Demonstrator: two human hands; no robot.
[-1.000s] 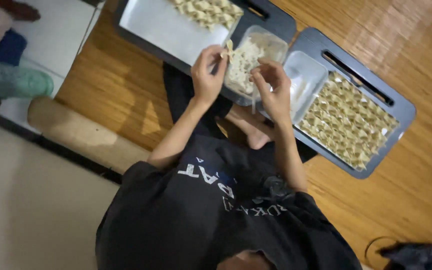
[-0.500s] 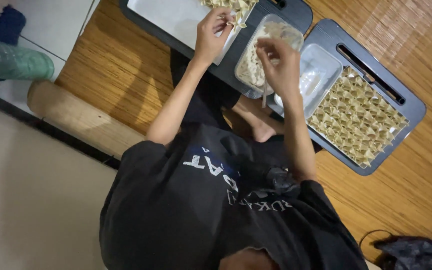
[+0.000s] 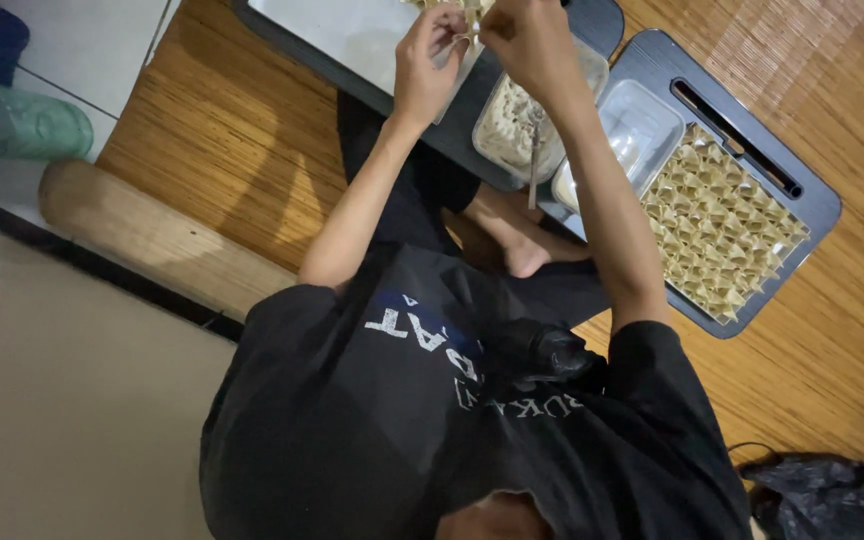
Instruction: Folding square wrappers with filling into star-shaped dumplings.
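Observation:
My left hand [image 3: 424, 62] and my right hand [image 3: 524, 42] meet at the top of the view. Together they pinch a small pale dumpling wrapper [image 3: 466, 36] between their fingertips. They hover over the near edge of a dark tray [image 3: 282, 35] lined with a white sheet [image 3: 352, 40]. Just below the hands sits a clear tub of pale filling [image 3: 507, 130] with a spoon [image 3: 535, 155] standing in it. To the right, a second dark tray [image 3: 812, 205] carries rows of folded dumplings [image 3: 722, 215] and a clear plastic tub [image 3: 642, 120].
I sit cross-legged on a woven bamboo mat [image 3: 232, 150], whose rolled edge [image 3: 152, 240] lies at the left. A green plastic bottle [image 3: 12, 120] lies on the tiles beyond it. A black bag [image 3: 832, 490] sits at the bottom right.
Both hands rose from above the filling tub towards the far tray and closed together on the wrapper. The view shifted, so the trays slid upwards.

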